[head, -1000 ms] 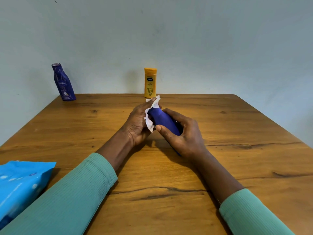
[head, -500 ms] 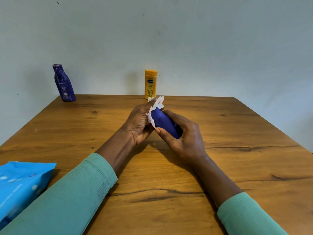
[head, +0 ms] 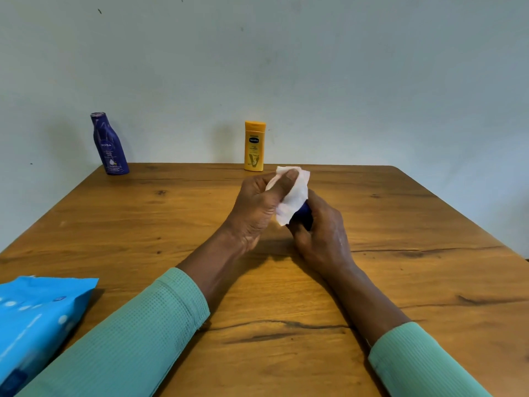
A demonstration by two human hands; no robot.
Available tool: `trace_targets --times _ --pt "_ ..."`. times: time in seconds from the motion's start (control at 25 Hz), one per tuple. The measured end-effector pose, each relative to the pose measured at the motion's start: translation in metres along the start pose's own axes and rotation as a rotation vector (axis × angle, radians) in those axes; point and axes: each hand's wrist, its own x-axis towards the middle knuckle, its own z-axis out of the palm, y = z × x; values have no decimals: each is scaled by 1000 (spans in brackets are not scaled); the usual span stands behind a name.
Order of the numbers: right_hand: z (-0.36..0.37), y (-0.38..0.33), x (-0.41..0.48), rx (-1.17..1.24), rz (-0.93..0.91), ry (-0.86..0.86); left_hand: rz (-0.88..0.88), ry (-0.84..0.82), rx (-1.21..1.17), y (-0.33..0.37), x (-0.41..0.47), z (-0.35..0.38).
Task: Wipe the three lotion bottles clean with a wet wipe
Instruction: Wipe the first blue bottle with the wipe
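1. fingers of the left hand point(head: 257, 207) pinched a white wet wipe point(head: 294, 196) against a dark blue bottle point(head: 304, 212), thumb on top.
2. the right hand point(head: 323, 239) had its fingers curled round that bottle's lower part, above the worktop point(head: 400, 282).
3. a taller blue bottle point(head: 110, 147) and a yellow bottle point(head: 254, 147) stood at the far edge, well apart.
4. a blue wipes pack point(head: 37, 316) lay near-left.

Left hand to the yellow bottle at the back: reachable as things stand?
Probably yes. The yellow bottle stands upright just beyond the left hand, with only table between them. But that hand grips the wet wipe, so it is not free to grasp.
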Motion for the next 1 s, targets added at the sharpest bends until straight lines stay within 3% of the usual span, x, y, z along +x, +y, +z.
trace_targets --times 0.08,0.16,0.28,0.44,0.64,0.84,1.0 --pt "0 1 0 -14 10 -29 -8 56 -13 -2 0 0" --pt "-1 1 0 -1 12 -47 -54 6 -80 -2 -1 -6" --pt "-2 0 0 52 18 -59 -115 -53 -271 -2 -2 -14" --pt "0 0 3 89 76 -50 -198 -13 -552 -1 -1 -19" --pt "1 5 2 84 81 -40 -136 -182 -235 3 -3 -22" --pt "5 9 3 -55 43 -44 29 20 2 -3 -6 -8" --pt "5 8 3 -127 43 -57 -7 86 18 -8 -6 -15"
